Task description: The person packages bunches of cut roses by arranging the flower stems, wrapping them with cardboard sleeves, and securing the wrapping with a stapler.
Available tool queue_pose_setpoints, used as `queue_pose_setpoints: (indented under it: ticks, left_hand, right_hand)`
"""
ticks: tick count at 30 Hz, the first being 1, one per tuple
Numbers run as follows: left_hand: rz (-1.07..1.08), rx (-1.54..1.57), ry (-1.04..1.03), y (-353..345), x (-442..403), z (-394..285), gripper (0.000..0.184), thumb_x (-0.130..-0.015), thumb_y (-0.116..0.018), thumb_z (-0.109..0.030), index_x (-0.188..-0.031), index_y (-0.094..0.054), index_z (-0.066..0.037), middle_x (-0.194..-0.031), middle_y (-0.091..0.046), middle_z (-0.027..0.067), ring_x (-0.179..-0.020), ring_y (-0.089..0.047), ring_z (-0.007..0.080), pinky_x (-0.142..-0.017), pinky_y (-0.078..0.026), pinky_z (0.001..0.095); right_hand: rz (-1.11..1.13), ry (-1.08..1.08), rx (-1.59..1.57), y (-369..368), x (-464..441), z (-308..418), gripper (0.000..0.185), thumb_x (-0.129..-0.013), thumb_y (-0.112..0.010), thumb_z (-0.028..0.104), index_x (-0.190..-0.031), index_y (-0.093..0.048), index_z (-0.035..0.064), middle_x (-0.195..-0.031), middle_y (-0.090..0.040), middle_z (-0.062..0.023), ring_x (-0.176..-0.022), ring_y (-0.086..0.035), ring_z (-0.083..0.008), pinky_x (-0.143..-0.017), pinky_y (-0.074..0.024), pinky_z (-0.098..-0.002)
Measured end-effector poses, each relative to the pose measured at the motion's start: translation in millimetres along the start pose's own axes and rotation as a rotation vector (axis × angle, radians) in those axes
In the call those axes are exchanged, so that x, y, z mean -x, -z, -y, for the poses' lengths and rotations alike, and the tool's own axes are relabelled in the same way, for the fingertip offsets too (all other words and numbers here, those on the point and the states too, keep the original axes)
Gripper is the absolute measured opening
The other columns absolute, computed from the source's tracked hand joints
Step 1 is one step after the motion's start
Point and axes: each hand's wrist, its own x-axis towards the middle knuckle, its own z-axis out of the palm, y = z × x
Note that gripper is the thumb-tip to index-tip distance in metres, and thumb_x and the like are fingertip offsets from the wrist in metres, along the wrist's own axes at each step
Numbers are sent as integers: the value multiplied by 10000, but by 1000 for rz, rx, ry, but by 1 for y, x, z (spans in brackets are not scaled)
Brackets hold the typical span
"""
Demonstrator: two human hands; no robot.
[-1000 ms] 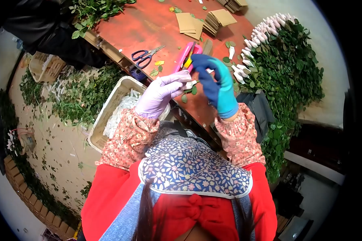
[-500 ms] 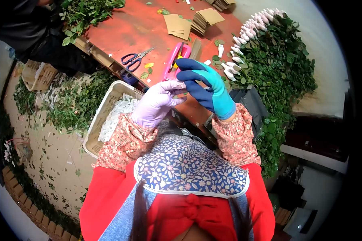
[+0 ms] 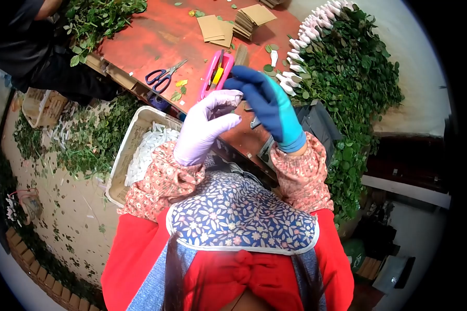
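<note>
My left hand (image 3: 205,127), in a lavender glove, is raised over the table's near edge, its thumb apart from its curled fingers and nothing visible between them. Close beside it is my right hand (image 3: 270,109) in a blue and teal glove, with bent, loosely spread fingers whose tips are near the left fingertips. No object shows in it. Behind the hands, a pink tray (image 3: 209,83) holds a yellow-handled cutter (image 3: 218,74). Scissors with dark blue handles (image 3: 161,79) lie left of the tray. White-sleeved heads of a leafy bunch (image 3: 290,80) are right of it.
Cardboard pieces (image 3: 211,28) and loose leaves lie on the red table (image 3: 155,39). A basket of white pieces (image 3: 123,160) stands at its left edge. The large leafy bunch (image 3: 347,78) fills the right side. Another person (image 3: 46,62) stands at upper left, near cut greenery.
The view has shifted, so the table items appear further left. A small white piece seen near my left fingertips is no longer visible there. My left thumb has spread from its fingers.
</note>
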Motion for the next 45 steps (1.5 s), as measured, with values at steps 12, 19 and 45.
queue_pose_setpoints:
  ticks: [12,19,45]
  left_hand:
    - [154,415,107,7,-7,11,774,-971,-234,-646,-1305,-523,-10,-1247,-582,71,-1128,-517,195,-1003,-371,402]
    - [167,241,124,-5,-8,21,874,-931,-161,-719,-1383,-455,-31,-1324,-544,56,-1262,-449,188,-1041,-306,390]
    - [120,3,420,30,0,100,460,-1042,-395,-322,-645,-422,-91,-662,-502,67,-695,-516,200,-685,-426,343]
  right_hand:
    - [-186,258,368,1,33,3,344,-852,-649,12,-1190,-587,-14,-1120,-646,-117,-1010,-628,-200,-883,-491,-321]
    - [-251,563,763,8,23,6,204,-761,-731,92,-942,-654,37,-993,-677,-126,-873,-639,-330,-758,-495,-406]
    - [-503,-64,573,50,219,7,233,-812,-672,-1,-1045,-666,-2,-927,-690,-144,-792,-680,-210,-690,-527,-307]
